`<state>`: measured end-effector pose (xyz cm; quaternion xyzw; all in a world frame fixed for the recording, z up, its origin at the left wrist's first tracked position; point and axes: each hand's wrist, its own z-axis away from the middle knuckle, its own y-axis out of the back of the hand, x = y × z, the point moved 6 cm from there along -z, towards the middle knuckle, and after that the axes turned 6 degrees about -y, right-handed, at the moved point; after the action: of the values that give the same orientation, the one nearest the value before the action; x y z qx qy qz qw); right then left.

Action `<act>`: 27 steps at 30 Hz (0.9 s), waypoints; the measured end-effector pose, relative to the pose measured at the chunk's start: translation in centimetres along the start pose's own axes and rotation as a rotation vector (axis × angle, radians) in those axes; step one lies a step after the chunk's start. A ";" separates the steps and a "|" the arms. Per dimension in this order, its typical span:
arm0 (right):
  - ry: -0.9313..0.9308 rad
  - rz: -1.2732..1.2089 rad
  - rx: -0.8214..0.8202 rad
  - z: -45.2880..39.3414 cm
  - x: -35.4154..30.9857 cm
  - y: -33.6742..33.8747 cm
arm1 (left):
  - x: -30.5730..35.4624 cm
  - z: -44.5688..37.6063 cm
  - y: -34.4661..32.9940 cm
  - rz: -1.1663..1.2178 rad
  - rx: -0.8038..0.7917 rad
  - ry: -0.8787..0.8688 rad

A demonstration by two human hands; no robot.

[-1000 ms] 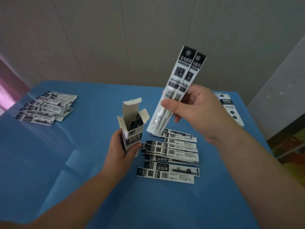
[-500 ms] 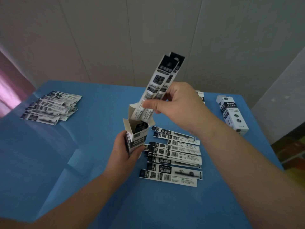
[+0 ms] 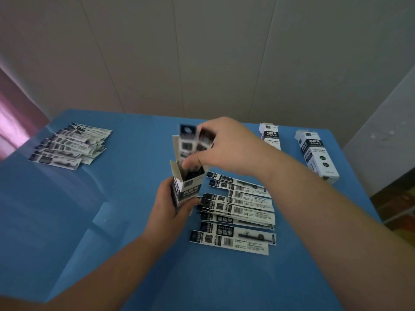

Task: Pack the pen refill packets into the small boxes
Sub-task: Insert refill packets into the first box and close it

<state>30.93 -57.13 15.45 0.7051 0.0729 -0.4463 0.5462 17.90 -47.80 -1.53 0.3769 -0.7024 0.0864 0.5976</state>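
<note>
Head view shows your left hand wrapped around the lower part of a small open box, fingers curled on its side, holding it upright above the blue table near the centre. Its top flaps stand open. Your right hand comes in from four o'clock and pinches two refill packets between thumb and fingers; their lower ends are already down inside the box mouth, and their dark printed tops stick up at twelve o'clock from the box, a little blurred.

Just beside the box at three to five o'clock lies a loose row of refill packets flat on the table, overlapping one another, the nearest one touching or almost touching your left fingertips; which, you cannot tell. Well apart at nine to ten o'clock sits a second fanned pile of packets. At two o'clock, near the far right edge, two more small boxes lie on their sides: one partly hidden behind your right wrist, the other farther right.
</note>
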 end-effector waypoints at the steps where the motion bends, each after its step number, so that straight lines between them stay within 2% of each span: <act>1: 0.020 -0.014 0.019 0.1 0.1 0.1 | 0.0 0.0 0.1 0.002 0.002 0.000; 8: 0.055 -0.030 0.049 0.2 1.1 0.0 | 0.0 0.0 0.0 0.001 0.009 0.010; 12: -0.032 -0.034 0.248 0.2 5.0 1.4 | -0.3 0.1 0.0 0.025 0.017 0.024; 14: -0.215 0.170 0.165 0.4 8.8 1.1 | -0.2 0.2 -0.1 0.026 0.015 0.034; 16: -0.395 0.440 -0.034 1.2 13.0 -0.5 | 0.0 0.3 -0.1 0.029 0.010 0.035; 18: -0.470 0.568 -0.130 2.2 15.7 -2.4 | 0.1 0.3 -0.1 0.035 0.018 0.033; 21: -0.422 0.640 -0.135 2.7 17.2 -4.5 | 0.1 0.3 0.0 0.032 0.032 0.029; 27: -0.352 0.767 -0.023 2.7 17.4 -5.2 | 0.2 0.3 0.0 0.028 0.030 0.010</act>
<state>36.64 -64.00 -0.56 0.5879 -0.2842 -0.3236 0.6847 17.69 -48.06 -1.42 0.3757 -0.7032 0.1070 0.5941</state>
